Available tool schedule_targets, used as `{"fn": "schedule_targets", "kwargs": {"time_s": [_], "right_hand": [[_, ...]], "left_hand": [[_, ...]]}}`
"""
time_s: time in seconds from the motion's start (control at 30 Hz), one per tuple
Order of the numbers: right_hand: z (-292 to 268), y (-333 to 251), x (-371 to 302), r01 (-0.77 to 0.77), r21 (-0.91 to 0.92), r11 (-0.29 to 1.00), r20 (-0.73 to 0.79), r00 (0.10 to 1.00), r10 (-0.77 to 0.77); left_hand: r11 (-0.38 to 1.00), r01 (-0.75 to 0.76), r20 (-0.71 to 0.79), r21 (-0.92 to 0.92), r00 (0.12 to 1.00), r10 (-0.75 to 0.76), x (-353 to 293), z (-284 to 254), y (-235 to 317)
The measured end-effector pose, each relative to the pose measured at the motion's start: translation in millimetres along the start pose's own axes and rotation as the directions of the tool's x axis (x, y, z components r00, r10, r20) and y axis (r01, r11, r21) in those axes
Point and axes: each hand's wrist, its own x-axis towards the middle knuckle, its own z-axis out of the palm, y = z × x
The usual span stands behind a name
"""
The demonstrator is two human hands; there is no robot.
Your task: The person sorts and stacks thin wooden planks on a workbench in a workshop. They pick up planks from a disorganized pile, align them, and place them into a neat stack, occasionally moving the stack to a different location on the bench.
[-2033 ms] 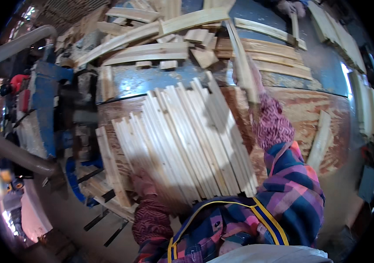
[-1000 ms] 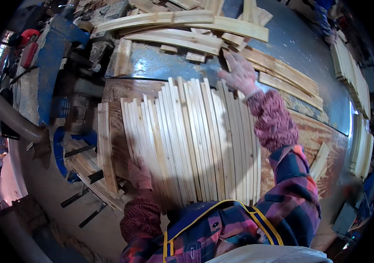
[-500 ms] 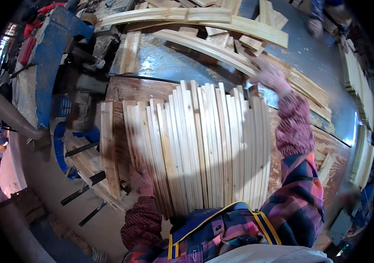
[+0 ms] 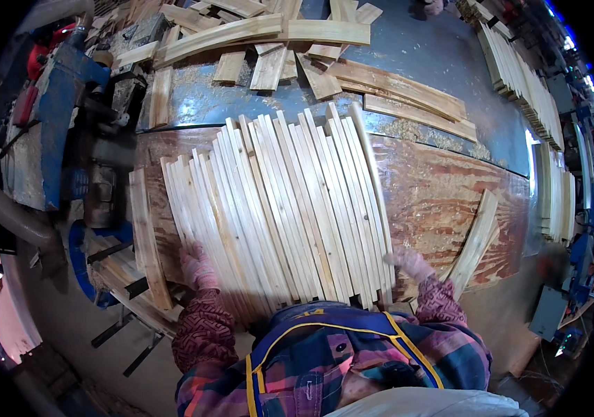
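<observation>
A row of long pale wood strips stands side by side on the bench in front of me, their far ends uneven. At the row's left edge, my left hand lies against the outer strips, fingers stretched forward. My right hand is at the opposite edge, its fingers reaching toward the near part of the outermost strip; it is slightly blurred. Both hands wear pale pinkish gloves. Neither hand wraps round a strip.
Loose boards lie heaped on the blue metal table beyond, with sawdust. A short board rests on the brown plywood at right, another board at left. Blue machinery stands far left. Stacked boards are far right.
My right hand has come back from a long strip on the far pile to the row's right edge, where that strip now appears to lie. My left hand stays at the left edge. The view has shifted.
</observation>
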Motion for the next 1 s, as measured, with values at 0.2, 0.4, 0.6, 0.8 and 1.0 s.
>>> {"fn": "schedule_targets", "kwargs": {"time_s": [0.2, 0.4, 0.6, 0.8, 1.0], "right_hand": [[-100.6, -119.7, 176.7, 0.03, -0.453, 0.891, -0.53, 0.795, -0.296], [-181.6, -273.0, 332.9, 0.102, -0.378, 0.92, -0.605, 0.725, -0.329], [-188.1, -295.9, 416.9, 0.235, -0.862, 0.448, -0.098, 0.791, -0.604], [-227.5, -306.4, 356.7, 0.37, 0.46, 0.807, -0.54, 0.838, -0.076], [-250.3, -173.5, 193.3, 0.277, 0.716, 0.64, -0.489, 0.854, 0.178]], "left_hand": [[0.996, 0.001, 0.027, -0.089, 1.0, 0.001, 2.4, -8.5, 16.1], [0.991, -0.11, -0.05, -0.074, 0.993, 0.107, 5.7, 6.6, 8.3], [0.989, -0.044, 0.015, -0.144, 0.999, 0.047, 14.4, 8.3, 4.8], [0.995, -0.051, -0.02, -0.087, 0.999, 0.049, 16.2, 13.5, 14.7], [0.986, -0.104, 0.03, -0.131, 0.994, 0.108, 4.2, -10.6, 21.7]]}}
